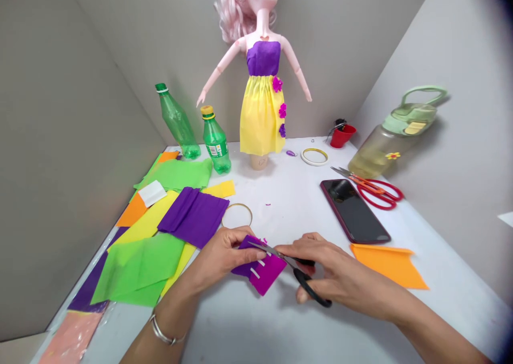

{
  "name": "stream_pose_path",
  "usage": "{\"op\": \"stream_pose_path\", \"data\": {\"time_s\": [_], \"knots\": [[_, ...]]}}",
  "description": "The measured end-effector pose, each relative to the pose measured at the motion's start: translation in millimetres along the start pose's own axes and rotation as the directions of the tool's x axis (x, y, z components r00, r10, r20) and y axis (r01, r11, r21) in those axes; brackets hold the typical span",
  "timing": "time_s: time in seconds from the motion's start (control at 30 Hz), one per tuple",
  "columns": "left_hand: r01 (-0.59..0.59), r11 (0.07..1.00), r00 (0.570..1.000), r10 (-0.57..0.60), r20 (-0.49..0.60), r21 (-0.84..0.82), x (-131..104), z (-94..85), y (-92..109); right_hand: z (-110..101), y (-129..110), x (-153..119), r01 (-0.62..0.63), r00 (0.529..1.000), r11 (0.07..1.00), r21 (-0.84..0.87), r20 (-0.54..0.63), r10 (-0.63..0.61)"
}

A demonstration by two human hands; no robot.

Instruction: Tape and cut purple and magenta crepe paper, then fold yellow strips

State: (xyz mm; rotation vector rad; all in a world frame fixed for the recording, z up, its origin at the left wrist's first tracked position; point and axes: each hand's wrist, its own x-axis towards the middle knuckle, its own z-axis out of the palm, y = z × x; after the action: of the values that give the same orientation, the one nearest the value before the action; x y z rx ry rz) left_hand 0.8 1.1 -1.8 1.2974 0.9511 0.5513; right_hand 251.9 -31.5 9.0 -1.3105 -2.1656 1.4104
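Note:
My left hand (pixel 224 254) pinches a small purple and magenta piece of thin sheet (pixel 264 283), thumb on top. Short white strips, which may be slits or marks, show across it. In my right hand (pixel 331 262) are black-handled scissors (pixel 310 289), with fingers through the loops. Their blades point left and lie over the upper part of the piece, near my left thumb; whether they are cutting through it I cannot tell. A folded purple sheet (pixel 196 214) and a thin gold bangle (pixel 251 214) lie just beyond my left hand.
A doll (pixel 262 113) in a purple and yellow dress stands at the back. Green bottles (pixel 216 145) and coloured sheets (pixel 138 262) are on the left. To the right are a phone (pixel 355 211), red-handled scissors (pixel 377 192), a water bottle (pixel 371 145) and an orange sheet (pixel 388 268).

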Motion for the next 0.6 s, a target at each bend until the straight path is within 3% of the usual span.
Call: {"op": "stream_pose_path", "data": {"time_s": [0.6], "knots": [[0.048,0.997,0.998,-0.045,0.038,-0.058,2.7,7.6,-3.8,2.5,-12.9,2.6,0.000,1.000,1.000,0.007,0.018,0.000]]}}
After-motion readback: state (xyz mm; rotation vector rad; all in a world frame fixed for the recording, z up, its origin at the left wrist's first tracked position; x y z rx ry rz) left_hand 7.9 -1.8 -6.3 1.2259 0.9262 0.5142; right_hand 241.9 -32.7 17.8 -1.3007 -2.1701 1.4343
